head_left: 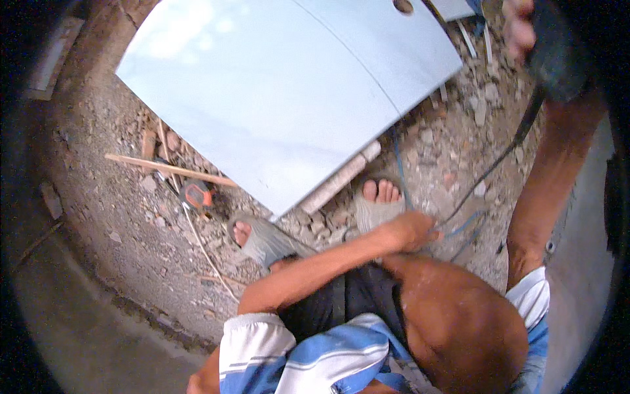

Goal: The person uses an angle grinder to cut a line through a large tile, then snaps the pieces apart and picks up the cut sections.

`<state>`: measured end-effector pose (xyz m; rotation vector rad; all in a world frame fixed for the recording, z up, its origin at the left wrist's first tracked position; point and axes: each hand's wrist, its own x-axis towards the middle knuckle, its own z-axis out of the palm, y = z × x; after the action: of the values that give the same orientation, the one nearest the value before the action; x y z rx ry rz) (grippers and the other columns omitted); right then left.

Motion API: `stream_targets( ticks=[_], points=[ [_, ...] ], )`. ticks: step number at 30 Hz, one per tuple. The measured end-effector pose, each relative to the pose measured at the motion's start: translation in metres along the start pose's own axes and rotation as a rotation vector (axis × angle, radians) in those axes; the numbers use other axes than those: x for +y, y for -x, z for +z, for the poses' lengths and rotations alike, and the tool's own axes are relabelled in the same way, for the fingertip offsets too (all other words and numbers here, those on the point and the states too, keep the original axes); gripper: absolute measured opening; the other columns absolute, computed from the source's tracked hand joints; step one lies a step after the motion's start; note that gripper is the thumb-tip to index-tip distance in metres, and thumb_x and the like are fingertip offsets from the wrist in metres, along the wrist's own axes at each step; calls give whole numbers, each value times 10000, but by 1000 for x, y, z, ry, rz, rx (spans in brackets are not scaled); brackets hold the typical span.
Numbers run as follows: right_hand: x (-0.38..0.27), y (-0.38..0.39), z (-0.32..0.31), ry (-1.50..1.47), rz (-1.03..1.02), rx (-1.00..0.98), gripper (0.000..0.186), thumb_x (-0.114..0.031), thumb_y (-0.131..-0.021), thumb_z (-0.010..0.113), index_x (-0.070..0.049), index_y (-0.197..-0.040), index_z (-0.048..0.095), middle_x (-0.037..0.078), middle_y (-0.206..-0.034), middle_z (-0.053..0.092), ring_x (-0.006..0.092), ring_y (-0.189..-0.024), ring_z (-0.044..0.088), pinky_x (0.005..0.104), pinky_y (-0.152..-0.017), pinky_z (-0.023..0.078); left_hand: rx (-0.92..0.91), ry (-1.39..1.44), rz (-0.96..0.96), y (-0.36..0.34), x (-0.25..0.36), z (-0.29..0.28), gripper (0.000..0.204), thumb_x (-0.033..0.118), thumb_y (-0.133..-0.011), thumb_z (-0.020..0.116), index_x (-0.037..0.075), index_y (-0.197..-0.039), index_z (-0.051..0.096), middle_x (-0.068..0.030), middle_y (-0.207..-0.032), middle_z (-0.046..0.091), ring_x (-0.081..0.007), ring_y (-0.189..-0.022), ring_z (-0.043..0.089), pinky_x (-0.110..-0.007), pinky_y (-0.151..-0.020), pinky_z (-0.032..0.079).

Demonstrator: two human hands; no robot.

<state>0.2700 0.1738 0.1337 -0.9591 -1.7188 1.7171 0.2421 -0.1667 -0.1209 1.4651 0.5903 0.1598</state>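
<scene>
My left hand [410, 231] reaches across in front of my knee, its fingers closed on a dark cable [482, 176]. The cable runs up to a dark, corded power tool [558, 56] at the upper right. My right hand [518, 29] is wrapped round that tool; its working end is lost at the dark rim, so I cannot tell its kind. Ahead of my feet lies a large white panel [289, 105], with a curved dark line across its face and a round hole [403, 6] near its far edge. Neither hand touches the panel.
Broken rubble [453, 151] covers the ground under and round the panel. An orange and black tape measure [196, 195] and a thin wooden strip [174, 169] lie left of my sandalled feet [259, 240]. A blue cord [399, 164] passes by my right foot.
</scene>
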Motion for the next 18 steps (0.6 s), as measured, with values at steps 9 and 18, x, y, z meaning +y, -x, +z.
stream_targets(
  ticks=[9,18],
  points=[
    [11,-59,47,100,94,7,887,-484,-929,750,63,-1554,438,95,-970,663,141,-717,697,282,-623,607,-137,697,78,11,38,-43,834,711,-1149,364,-23,-1281,738,-300,-1228,717,-437,-1113,703,-503,-1047,536],
    [39,-80,120,-285,385,-188,473,-260,-804,911,-5,-1125,674,48,-849,719,125,-674,692,282,-617,573,717,725,339,194,22,-300,818,696,-1136,438,-13,-1516,581,-216,-1500,642,-301,-1378,636,-460,-1187,486]
  ],
)
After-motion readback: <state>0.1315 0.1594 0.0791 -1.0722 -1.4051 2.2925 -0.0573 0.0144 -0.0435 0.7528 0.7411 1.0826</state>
